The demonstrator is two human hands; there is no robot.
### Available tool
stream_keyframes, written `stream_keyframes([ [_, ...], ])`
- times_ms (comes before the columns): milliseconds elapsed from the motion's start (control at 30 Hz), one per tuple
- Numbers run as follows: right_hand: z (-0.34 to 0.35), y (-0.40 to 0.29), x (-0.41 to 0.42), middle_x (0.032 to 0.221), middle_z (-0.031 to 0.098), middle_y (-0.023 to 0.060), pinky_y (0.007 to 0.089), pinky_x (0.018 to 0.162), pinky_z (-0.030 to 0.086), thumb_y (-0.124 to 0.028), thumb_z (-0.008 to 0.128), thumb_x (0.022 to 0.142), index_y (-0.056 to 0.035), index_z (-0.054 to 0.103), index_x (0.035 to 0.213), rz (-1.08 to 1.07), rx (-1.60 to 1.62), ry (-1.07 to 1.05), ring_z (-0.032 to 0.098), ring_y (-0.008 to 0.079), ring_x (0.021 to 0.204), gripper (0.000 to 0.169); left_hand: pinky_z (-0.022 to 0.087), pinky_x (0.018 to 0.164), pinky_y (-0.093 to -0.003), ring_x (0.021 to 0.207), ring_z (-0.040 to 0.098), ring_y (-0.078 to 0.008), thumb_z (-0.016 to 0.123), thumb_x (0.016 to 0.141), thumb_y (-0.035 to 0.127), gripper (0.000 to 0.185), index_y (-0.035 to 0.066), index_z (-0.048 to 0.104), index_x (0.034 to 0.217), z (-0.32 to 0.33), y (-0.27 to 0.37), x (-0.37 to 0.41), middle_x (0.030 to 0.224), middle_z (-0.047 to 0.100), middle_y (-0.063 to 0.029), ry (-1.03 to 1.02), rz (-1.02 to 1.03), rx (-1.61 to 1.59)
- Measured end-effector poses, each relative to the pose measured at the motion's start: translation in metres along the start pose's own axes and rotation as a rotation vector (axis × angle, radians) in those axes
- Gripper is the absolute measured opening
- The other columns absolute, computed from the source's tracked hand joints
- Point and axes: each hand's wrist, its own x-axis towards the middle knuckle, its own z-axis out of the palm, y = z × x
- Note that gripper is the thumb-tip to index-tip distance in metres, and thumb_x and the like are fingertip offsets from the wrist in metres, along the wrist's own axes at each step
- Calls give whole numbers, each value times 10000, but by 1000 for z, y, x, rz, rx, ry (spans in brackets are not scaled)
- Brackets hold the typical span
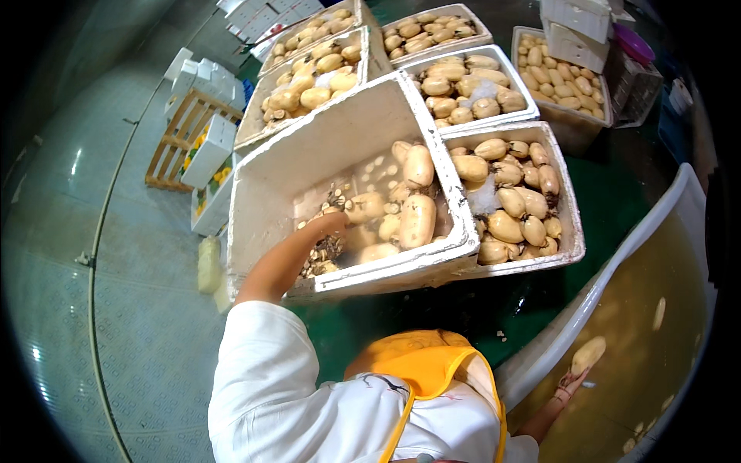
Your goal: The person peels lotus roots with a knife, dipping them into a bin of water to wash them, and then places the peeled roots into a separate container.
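My left hand (334,224) reaches into a large white foam box (330,139), among dark, fibrous lotus root trimmings (329,247); its fingers are mostly hidden. Beside it, pale lotus root segments (417,221) lie in cloudy water, several stacked against the box's right side. Over the murky water of a big white tub (616,243) at the lower right, my right hand (570,383) holds one lotus root segment (589,354) by its lower end. A small pale thing (588,384) shows beside that hand; I cannot tell what it is. More pieces float in the tub.
Foam boxes filled with lotus roots stand right (524,202) and behind (472,87), some with ice-like lumps on top. At the left are a wooden pallet (185,139), white boxes with yellow things and a hose (98,243) along the wet floor. A purple basin (634,43) sits at upper right.
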Motion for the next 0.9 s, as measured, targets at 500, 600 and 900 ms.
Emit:
stream_keyframes([
  [500, -25, 20, 46, 478, 442, -8, 216, 290, 252, -440, 424, 857, -134, 486, 656, 202, -57, 187, 320, 94, 305, 371, 457, 653, -384, 709, 591, -293, 617, 673, 265, 245, 51, 631, 791, 64, -37, -35, 752, 623, -125, 441, 66, -414],
  [600, -13, -3, 47, 461, 422, -2, 234, 273, 202, -427, 377, 873, -136, 533, 701, 32, -174, 221, 277, 100, 287, 372, 484, 631, -301, 678, 611, -184, 626, 741, 214, 194, 61, 645, 859, 36, -8, -25, 769, 649, -79, 355, 12, -280],
  [900, 72, -31, 76, 513, 448, -37, 212, 305, 221, -467, 388, 854, -99, 560, 1066, 94, -358, -65, 300, 73, 347, 459, 422, 863, -373, 1040, 508, -330, 676, 587, 608, 1014, -111, 318, 1207, -26, 160, -5, 1136, 487, -258, 210, 105, -999],
])
